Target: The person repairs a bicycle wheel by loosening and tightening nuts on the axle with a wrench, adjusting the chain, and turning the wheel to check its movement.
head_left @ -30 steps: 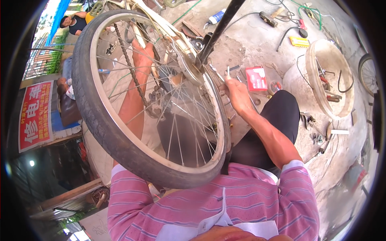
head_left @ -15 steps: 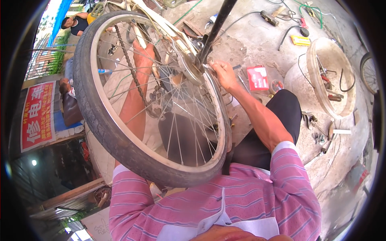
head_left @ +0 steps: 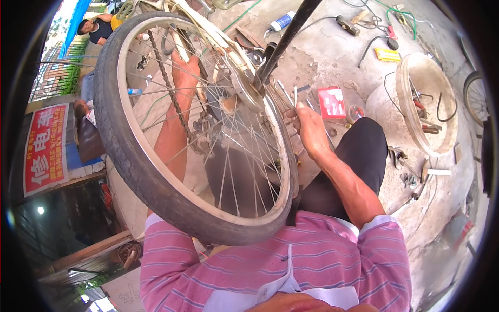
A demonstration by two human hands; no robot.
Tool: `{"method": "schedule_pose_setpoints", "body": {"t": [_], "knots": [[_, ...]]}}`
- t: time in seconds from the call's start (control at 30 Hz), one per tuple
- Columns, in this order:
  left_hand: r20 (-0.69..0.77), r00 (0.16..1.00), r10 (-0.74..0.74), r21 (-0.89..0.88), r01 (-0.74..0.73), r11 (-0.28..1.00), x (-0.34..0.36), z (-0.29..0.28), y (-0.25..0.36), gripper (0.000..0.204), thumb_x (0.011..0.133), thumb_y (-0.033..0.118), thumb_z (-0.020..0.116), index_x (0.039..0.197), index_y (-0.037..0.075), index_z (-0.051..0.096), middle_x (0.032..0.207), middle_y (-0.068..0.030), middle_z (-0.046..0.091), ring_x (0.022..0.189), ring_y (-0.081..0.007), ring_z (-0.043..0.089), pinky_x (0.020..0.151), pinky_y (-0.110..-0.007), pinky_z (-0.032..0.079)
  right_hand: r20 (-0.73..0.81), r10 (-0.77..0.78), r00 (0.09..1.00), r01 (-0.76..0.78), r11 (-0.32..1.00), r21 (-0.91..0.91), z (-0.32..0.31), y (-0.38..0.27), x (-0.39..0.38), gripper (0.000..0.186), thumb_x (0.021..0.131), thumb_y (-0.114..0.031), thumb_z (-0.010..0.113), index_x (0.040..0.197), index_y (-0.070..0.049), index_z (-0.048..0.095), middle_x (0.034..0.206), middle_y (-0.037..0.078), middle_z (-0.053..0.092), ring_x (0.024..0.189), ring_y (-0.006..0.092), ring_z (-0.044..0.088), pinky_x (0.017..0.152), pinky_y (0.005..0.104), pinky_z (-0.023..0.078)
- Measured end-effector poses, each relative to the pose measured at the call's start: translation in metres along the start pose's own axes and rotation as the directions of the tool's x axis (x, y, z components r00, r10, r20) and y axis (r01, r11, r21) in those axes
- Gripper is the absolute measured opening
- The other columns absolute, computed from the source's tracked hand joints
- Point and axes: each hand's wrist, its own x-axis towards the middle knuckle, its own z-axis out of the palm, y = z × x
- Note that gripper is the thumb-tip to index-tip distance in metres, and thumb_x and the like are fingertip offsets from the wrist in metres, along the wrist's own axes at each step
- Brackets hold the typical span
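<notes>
A bicycle wheel (head_left: 195,230) with a worn dark tyre and metal spokes fills the space in front of my chest. Beyond it is the pale bicycle frame (head_left: 213,32), with a round hub cover (head_left: 247,93) and a black post (head_left: 285,41) rising past it. Through the spokes, my left hand (head_left: 185,66) is closed around a pale frame tube, its fingers partly hidden. A chain (head_left: 165,73) hangs beside that forearm. My right hand (head_left: 312,131) is beside the wheel's right rim, fingers curled and thumb up. Whatever is in its pinch is too thin to make out.
Right of the wheel lie a red box (head_left: 331,102), a hammer (head_left: 347,25), a yellow box (head_left: 388,55) and a blue-and-white bottle (head_left: 282,22). A whitish bucket (head_left: 401,112) holds tools. Loose tools (head_left: 410,179) lie by my knee. Another person (head_left: 99,30) is at the far left.
My right hand has come away from beside the hub cover, moving right and toward my body. My left hand stays on the frame tube. The wheel is nearly unmoved.
</notes>
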Motion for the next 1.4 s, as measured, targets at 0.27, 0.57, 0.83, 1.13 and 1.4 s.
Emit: {"method": "schedule_pose_setpoints", "body": {"t": [0.27,0.57,0.83,1.13,1.4], "knots": [[-0.006,1.000,0.000,0.022,0.000,1.000,-0.003,-0.004,-0.002,0.049,0.086,0.024,0.071,0.122,-0.003,0.052,0.108,-0.0222,0.068,0.099,-0.0351,0.067,0.088,-0.042,0.050,0.094,-0.105,0.990,0.113,0.989,-0.092,0.013,0.039,0.061,0.048,0.098,-0.043,0.050,0.083,-0.001,0.068,0.066,0.003,0.055,0.066,0.0131,0.051,0.064,0.0323,0.040],[0.000,1.000,0.000,-0.028,0.000,1.000,-0.002,-0.002,0.001,0.049,0.085,0.021,0.068,0.123,-0.003,0.051,0.109,-0.0227,0.068,0.099,-0.0354,0.067,0.088,-0.042,0.050,0.174,-0.294,0.940,0.253,0.942,0.221,0.030,0.046,0.120,0.029,0.096,-0.024,0.054,0.074,-0.007,0.061,0.064,-0.003,0.052,0.058,0.0062,0.042,0.056,0.0242,0.033],[-0.008,1.000,0.022,0.014,-0.022,1.000,-0.003,-0.003,-0.006,0.049,0.084,0.022,0.069,0.123,-0.003,0.051,0.108,-0.0231,0.068,0.098,-0.0366,0.067,0.088,-0.042,0.051,0.111,-0.150,0.982,0.166,0.975,-0.149,0.024,0.023,0.041,0.028,0.094,-0.028,0.059,0.087,-0.003,0.068,0.071,-0.002,0.058,0.070,0.0083,0.052,0.066,0.0268,0.042],[-0.015,1.000,-0.007,0.045,0.007,0.999,-0.004,-0.004,0.004,0.048,0.085,0.020,0.069,0.124,-0.003,0.052,0.110,-0.0240,0.067,0.100,-0.0364,0.067,0.089,-0.042,0.051,-0.038,-0.106,0.994,0.097,0.979,-0.178,0.009,-0.011,0.001,0.055,0.099,-0.048,0.046,0.090,0.002,0.066,0.079,0.012,0.064,0.077,0.0207,0.060,0.072,0.0363,0.047],[-0.002,1.000,-0.015,-0.016,0.015,1.000,-0.005,-0.004,0.006,0.046,0.084,0.020,0.068,0.120,-0.003,0.052,0.108,-0.0236,0.067,0.098,-0.0366,0.067,0.088,-0.042,0.050,0.029,-0.099,0.995,0.102,0.983,-0.149,0.014,0.024,0.035,0.052,0.099,-0.046,0.049,0.078,-0.001,0.066,0.065,0.001,0.053,0.066,0.0125,0.050,0.064,0.0318,0.040]]}}
